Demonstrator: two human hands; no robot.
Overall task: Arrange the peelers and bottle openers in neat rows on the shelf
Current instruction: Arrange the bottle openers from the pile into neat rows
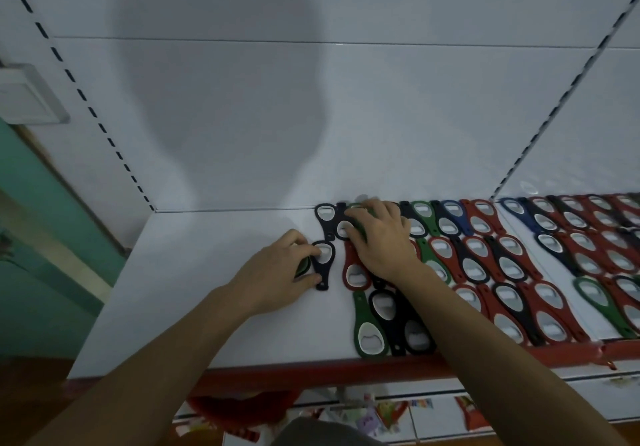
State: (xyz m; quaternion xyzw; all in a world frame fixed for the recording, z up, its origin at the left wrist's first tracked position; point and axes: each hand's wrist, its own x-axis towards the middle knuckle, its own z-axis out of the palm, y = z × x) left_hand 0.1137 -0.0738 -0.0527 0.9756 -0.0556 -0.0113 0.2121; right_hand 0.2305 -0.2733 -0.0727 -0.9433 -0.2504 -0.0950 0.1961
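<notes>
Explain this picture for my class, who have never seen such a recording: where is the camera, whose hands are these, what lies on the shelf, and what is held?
There is no machine here: a person works bare-handed, and a camera worn on the head looks down at both arms. On the white shelf lie bottle openers in red, black, green and blue, lined up in rows on the right. The left hand curls round a dark opener, with something green in its palm. The right hand lies over a green opener in the back row; whether it grips is unclear.
</notes>
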